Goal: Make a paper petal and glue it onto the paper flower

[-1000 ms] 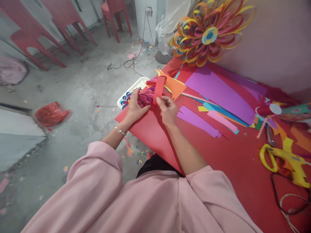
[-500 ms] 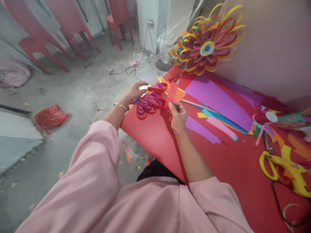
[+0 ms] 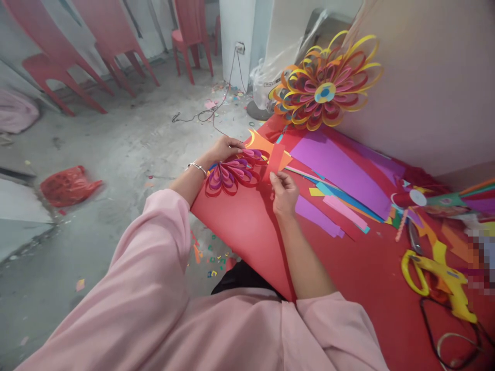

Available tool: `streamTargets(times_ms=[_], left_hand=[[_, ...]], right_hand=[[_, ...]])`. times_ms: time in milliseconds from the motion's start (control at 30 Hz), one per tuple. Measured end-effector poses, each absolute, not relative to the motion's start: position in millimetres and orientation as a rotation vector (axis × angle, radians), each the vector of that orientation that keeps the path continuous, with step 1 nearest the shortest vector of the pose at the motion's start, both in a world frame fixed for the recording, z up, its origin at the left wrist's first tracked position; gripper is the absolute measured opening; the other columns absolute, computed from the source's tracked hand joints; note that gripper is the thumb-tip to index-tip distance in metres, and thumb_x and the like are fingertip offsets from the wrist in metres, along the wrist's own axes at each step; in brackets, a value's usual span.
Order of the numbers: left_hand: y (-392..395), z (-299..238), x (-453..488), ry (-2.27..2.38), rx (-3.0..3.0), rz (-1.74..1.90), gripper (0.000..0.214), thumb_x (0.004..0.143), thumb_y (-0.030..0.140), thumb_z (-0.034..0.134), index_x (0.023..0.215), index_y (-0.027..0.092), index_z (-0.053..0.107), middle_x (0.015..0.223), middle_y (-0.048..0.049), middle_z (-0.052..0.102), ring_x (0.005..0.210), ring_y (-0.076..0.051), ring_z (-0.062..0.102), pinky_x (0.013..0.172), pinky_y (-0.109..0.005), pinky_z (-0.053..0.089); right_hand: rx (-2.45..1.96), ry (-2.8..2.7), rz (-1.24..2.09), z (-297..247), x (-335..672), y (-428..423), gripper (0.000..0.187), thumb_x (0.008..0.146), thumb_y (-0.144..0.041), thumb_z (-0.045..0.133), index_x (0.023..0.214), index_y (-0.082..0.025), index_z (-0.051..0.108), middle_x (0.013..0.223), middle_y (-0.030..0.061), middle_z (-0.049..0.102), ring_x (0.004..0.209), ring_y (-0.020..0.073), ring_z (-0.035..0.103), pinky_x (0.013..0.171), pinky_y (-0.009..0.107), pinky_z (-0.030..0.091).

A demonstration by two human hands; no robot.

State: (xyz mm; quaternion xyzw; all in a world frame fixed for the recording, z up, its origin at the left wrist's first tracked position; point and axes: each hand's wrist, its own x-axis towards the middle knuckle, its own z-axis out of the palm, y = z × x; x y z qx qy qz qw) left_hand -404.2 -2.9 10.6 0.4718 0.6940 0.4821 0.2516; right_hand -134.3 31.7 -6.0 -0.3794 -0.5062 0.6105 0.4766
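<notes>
My left hand [image 3: 224, 148] reaches over the far edge of a looped paper petal piece [image 3: 231, 175] in pink, purple and red, fingers curled on a small red loop [image 3: 253, 154] at its top. My right hand [image 3: 284, 193] pinches the lower end of a red paper strip [image 3: 275, 161] that stands up beside the petals. Both rest above a large red paper sheet [image 3: 247, 226] hanging over the table edge.
A big finished paper flower [image 3: 325, 93] leans on the wall at the back. Purple paper [image 3: 340, 167], coloured strips [image 3: 344, 208] and an orange piece [image 3: 266, 144] lie on the red table [image 3: 371, 268]. Yellow scissors [image 3: 436, 273] lie at right. Red chairs [image 3: 58, 62] stand on the floor.
My left hand let go of the petal piece's side and reached past it to its far top. My right hand drew the red strip to the right of the petals.
</notes>
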Motion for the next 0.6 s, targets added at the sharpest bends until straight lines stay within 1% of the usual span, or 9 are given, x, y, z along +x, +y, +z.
streamTargets(times_ms=[100,200,267,300,367,400,467,600], left_hand=[[6,15,-402,1.861,1.250,1.344,0.027,0.074,0.046,0.093,0.083,0.022,0.084,0.090,-0.0061,0.084,0.100,-0.027,0.076,0.099,-0.042,0.064],[-1,18,-404,1.864,1.146,1.410,0.031,0.079,0.048,0.091,0.092,0.020,0.085,0.100,-0.0066,0.085,0.107,-0.028,0.077,0.103,-0.042,0.063],[-20,16,-403,1.911,0.997,1.537,0.039,0.088,0.057,0.083,0.103,0.020,0.085,0.113,-0.0081,0.085,0.116,-0.027,0.076,0.107,-0.041,0.061],[-34,14,-401,1.946,0.893,1.627,0.047,0.093,0.065,0.077,0.107,0.021,0.084,0.120,-0.0092,0.084,0.122,-0.028,0.075,0.109,-0.041,0.061],[-65,6,-388,1.973,0.687,1.792,0.062,0.098,0.078,0.063,0.114,0.021,0.081,0.134,-0.0123,0.080,0.133,-0.030,0.072,0.111,-0.042,0.060],[-81,1,-378,1.971,0.624,1.841,0.068,0.099,0.083,0.057,0.119,0.022,0.080,0.138,-0.0135,0.078,0.136,-0.031,0.071,0.112,-0.043,0.060],[-108,-9,-354,1.991,0.618,1.863,0.072,0.102,0.085,0.049,0.130,0.025,0.077,0.146,-0.0119,0.075,0.141,-0.030,0.068,0.119,-0.044,0.057],[-126,-23,-312,2.116,0.745,1.850,0.067,0.106,0.082,0.047,0.145,0.031,0.067,0.160,-0.0057,0.066,0.153,-0.026,0.059,0.132,-0.041,0.047]], right_hand=[[-0.938,-1.244,1.466,-5,-133,32,0.050,0.063,-0.063,0.091,0.086,-0.023,0.073,0.066,-0.0081,0.054,0.063,0.0108,0.046,0.061,0.027,0.041],[-0.954,-1.245,1.460,-5,-132,33,0.052,0.062,-0.065,0.092,0.088,-0.023,0.073,0.068,-0.0079,0.054,0.064,0.0107,0.046,0.061,0.027,0.041],[-0.955,-1.241,1.482,-6,-131,33,0.055,0.062,-0.066,0.092,0.089,-0.022,0.073,0.069,-0.0077,0.056,0.062,0.0101,0.044,0.059,0.027,0.040],[-0.948,-1.238,1.496,-6,-131,33,0.055,0.062,-0.066,0.093,0.089,-0.022,0.073,0.069,-0.0076,0.057,0.061,0.0098,0.044,0.059,0.027,0.040],[-0.923,-1.232,1.514,-7,-130,32,0.053,0.063,-0.063,0.094,0.088,-0.022,0.073,0.068,-0.0079,0.057,0.060,0.0096,0.044,0.058,0.026,0.039],[-0.909,-1.234,1.517,-7,-130,32,0.051,0.063,-0.062,0.094,0.087,-0.022,0.073,0.067,-0.0083,0.056,0.060,0.0096,0.044,0.058,0.026,0.039],[-0.890,-1.245,1.519,-7,-131,31,0.048,0.065,-0.060,0.094,0.086,-0.022,0.074,0.064,-0.0091,0.053,0.060,0.0095,0.043,0.058,0.026,0.038],[-0.894,-1.283,1.519,-6,-136,29,0.047,0.066,-0.062,0.092,0.085,-0.023,0.073,0.062,-0.0098,0.050,0.059,0.0098,0.041,0.057,0.026,0.037]])
